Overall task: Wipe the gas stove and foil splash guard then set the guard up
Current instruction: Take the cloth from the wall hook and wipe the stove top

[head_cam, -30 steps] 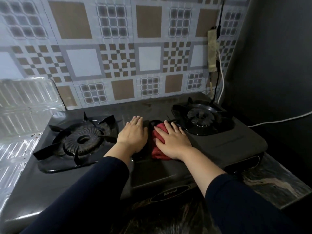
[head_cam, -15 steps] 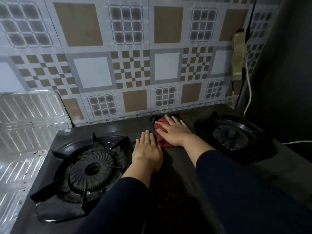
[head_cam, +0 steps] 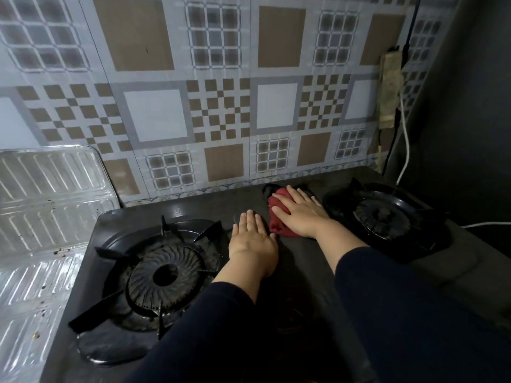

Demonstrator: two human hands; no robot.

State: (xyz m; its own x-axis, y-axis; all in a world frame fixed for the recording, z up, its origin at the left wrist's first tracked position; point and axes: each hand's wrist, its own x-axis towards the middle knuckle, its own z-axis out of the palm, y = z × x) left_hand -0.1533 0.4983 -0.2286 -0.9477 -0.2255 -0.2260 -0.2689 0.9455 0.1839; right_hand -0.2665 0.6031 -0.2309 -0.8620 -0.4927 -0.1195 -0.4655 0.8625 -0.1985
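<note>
Pressing a red cloth (head_cam: 279, 217) flat against the gas stove (head_cam: 318, 286) between burners, her right hand (head_cam: 301, 214) scrubs; left hand (head_cam: 253, 240) braces, open, empty. Foil splash guard (head_cam: 41, 217) waits leftward, spattered.

Both arms wear dark navy long sleeves (head_cam: 401, 313) ending above the wrists, hands bare.

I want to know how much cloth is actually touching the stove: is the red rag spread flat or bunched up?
Bunched up. The red rag sits in a crumpled wad under the right hand, pressed onto the stove top.
</note>
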